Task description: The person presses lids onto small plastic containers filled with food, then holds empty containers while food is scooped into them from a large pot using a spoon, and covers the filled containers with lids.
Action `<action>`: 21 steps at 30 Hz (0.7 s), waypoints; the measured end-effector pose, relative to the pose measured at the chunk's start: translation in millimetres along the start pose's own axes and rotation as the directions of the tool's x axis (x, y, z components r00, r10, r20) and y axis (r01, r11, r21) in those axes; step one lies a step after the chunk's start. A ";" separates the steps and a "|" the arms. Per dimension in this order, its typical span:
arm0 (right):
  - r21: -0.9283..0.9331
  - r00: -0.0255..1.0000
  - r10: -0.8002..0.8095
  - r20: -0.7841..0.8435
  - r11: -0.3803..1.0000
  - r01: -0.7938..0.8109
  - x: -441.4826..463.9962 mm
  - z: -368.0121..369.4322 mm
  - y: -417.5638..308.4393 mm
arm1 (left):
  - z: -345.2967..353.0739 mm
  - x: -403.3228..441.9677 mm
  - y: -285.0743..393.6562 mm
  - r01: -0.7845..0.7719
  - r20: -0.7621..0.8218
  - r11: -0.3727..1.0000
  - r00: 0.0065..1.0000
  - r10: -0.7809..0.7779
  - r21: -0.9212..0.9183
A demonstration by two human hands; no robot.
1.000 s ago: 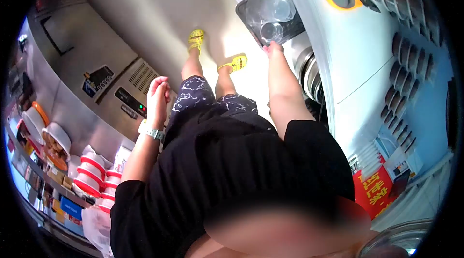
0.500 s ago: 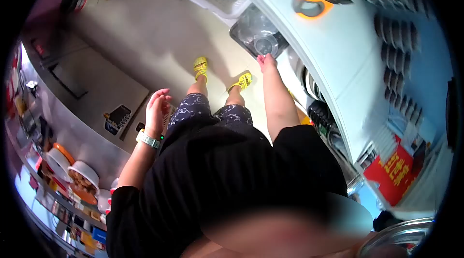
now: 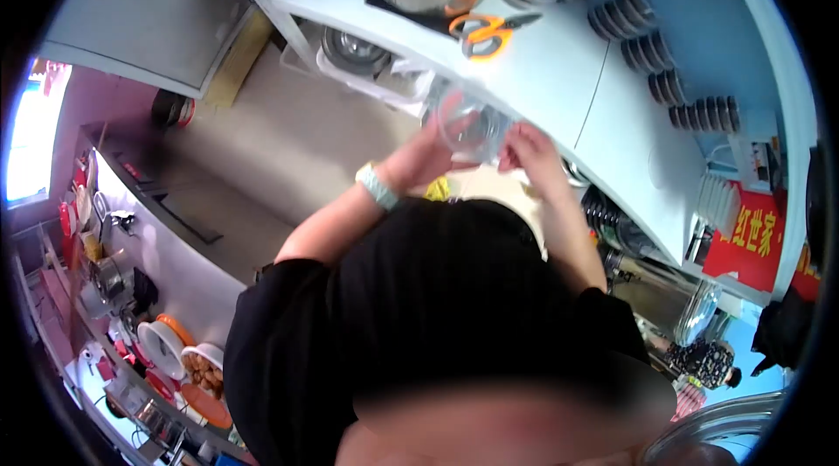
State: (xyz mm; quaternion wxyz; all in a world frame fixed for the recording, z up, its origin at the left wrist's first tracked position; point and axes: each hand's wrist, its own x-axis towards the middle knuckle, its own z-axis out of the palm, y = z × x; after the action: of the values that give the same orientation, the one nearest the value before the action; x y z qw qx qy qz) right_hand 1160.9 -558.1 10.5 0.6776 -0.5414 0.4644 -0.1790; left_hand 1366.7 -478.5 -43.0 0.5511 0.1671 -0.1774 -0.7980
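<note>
A clear, round plastic container [image 3: 476, 127] is held up in front of me, beside the edge of the white counter. My left hand [image 3: 424, 154], with a pale watch strap on the wrist, curls round its left side, and some of those fingers show through the clear wall. At the container's right side, the bent fingers of my right hand [image 3: 530, 154] are closed on its edge; their tips are partly hidden. Orange-handled scissors [image 3: 485, 34] lie on the counter just beyond the container.
The white counter [image 3: 559, 73] runs along my right, with stacked dark-rimmed lids or bowls [image 3: 622, 16] against the blue wall. A red sign [image 3: 745, 239] stands at its near end. Across the aisle, a white bowl of brown food [image 3: 203, 368] sits on another counter. Another person [image 3: 703, 363] is at far right.
My right hand has come up from the tray below the counter with the clear container. My left hand has moved right and taken hold of it. The view has turned towards the counter.
</note>
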 end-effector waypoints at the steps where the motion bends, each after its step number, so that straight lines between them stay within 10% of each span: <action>1: -0.038 0.997 -0.074 0.010 0.997 0.074 -0.9 -0.3 -8.4 | 9.9 4.4 7.0 -0.030 0.037 0.997 0.999 0.033 -0.072; 11: -0.475 0.975 -0.222 0.014 0.856 0.201 17.1 -3.1 -46.3 | 19.7 19.9 25.9 -0.262 -0.083 0.961 0.964 0.254 -0.093; 14: -0.424 0.820 -0.571 0.038 0.734 0.530 37.6 -12.2 -78.4 | -0.8 -10.9 39.7 -0.243 -0.009 0.865 0.964 0.267 -0.439; 18: -0.629 0.643 -0.765 -0.019 0.509 0.587 55.9 -10.3 -147.8 | -19.6 -27.2 60.3 -0.283 -0.055 0.879 0.957 0.284 -0.383; 21: -0.454 0.619 -0.774 -0.130 0.602 0.657 79.0 -39.2 -181.8 | -29.6 -26.6 92.0 -0.319 -0.092 0.889 0.948 0.306 -0.330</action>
State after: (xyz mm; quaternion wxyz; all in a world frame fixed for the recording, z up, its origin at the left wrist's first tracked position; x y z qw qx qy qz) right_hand 1215.9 -702.8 140.5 0.3502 -0.7622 0.3298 -0.4332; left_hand 1464.8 -486.7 -24.1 0.6959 0.0537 -0.0510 -0.7143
